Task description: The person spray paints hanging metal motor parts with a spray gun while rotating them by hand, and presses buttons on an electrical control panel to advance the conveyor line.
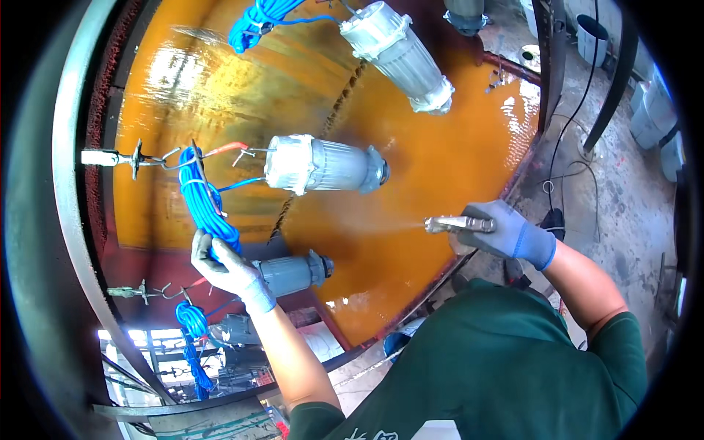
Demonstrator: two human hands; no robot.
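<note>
My left hand (227,270), in a grey glove, is closed around the lower end of a coiled blue cable (202,196). That coil hangs from a hook and runs to a silver-grey ribbed motor (326,165), which hangs tilted nearly level in this view. In my right hand (510,233), also gloved, is a metal spray gun (456,224). Its nozzle points left, and a pale mist trails from it toward the motor's lower end, with a gap between them. My right fingers wrap the gun's handle, partly hidden.
Another grey motor (400,59) with its blue coil (260,22) hangs farther off; a darker one (290,273) hangs nearer. An orange-coated booth surface (411,293) lies behind them. Buckets (651,110) and a black hose (568,132) are at the right. A curved metal rail (64,161) runs at left.
</note>
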